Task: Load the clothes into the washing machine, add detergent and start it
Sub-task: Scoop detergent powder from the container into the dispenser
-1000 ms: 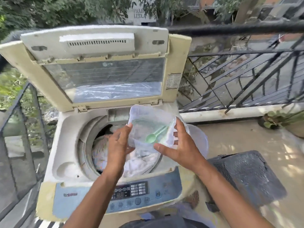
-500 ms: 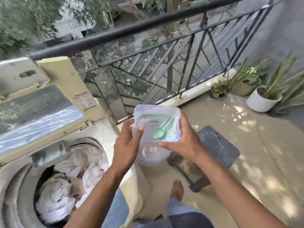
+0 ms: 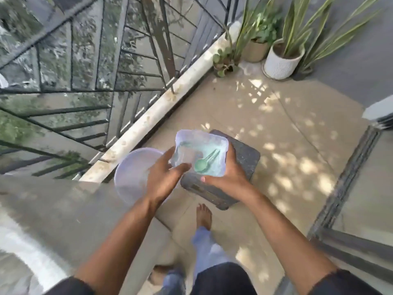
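Detergent tub (image 3: 202, 154), light, thin-walled plastic, likely flexes; right hand (image 3: 225, 177) clamps its side, left hand (image 3: 165, 179) curls fingers on the near rim, green scoop (image 3: 201, 166) loose inside.

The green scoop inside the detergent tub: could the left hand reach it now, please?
Probably yes. The tub has no lid on, the green scoop lies exposed inside, and the left hand already rests at the rim beside it. The right hand holds the tub from the other side.
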`<state>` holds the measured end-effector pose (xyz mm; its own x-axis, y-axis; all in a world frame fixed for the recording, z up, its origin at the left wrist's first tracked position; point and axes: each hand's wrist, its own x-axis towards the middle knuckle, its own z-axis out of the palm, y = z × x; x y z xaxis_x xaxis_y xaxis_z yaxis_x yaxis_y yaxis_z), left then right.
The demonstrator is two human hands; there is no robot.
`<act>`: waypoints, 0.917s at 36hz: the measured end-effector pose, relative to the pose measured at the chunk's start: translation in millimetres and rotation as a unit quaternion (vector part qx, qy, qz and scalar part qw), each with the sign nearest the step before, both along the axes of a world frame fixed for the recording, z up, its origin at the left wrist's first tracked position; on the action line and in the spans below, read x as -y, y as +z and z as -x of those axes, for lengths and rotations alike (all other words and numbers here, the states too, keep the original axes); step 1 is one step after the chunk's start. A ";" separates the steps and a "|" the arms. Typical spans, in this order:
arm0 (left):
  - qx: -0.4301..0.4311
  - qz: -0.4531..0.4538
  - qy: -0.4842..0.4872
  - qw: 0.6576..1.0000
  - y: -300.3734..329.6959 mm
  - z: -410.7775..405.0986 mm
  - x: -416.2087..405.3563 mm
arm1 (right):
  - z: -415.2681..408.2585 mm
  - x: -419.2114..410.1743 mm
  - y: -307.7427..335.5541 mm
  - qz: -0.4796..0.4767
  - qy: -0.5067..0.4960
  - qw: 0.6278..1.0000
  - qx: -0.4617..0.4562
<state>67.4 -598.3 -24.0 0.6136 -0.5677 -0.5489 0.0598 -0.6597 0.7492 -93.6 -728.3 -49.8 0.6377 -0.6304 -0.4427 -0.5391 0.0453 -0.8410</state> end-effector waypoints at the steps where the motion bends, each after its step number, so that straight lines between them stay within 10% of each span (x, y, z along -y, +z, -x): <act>1: -0.004 -0.008 -0.018 1.000 -6.6 2.4 10.7 | 3.4 7.1 -10.2 -0.001 -0.013 1.000 -0.007; 18: -0.108 -0.122 -0.120 0.979 -176.0 27.0 115.0 | 37.6 81.2 -161.6 -0.037 -0.095 0.985 -0.143; 33: -0.105 -0.149 -0.166 0.969 -179.6 32.5 129.3 | 43.6 88.6 -181.8 -0.083 -0.138 0.964 -0.211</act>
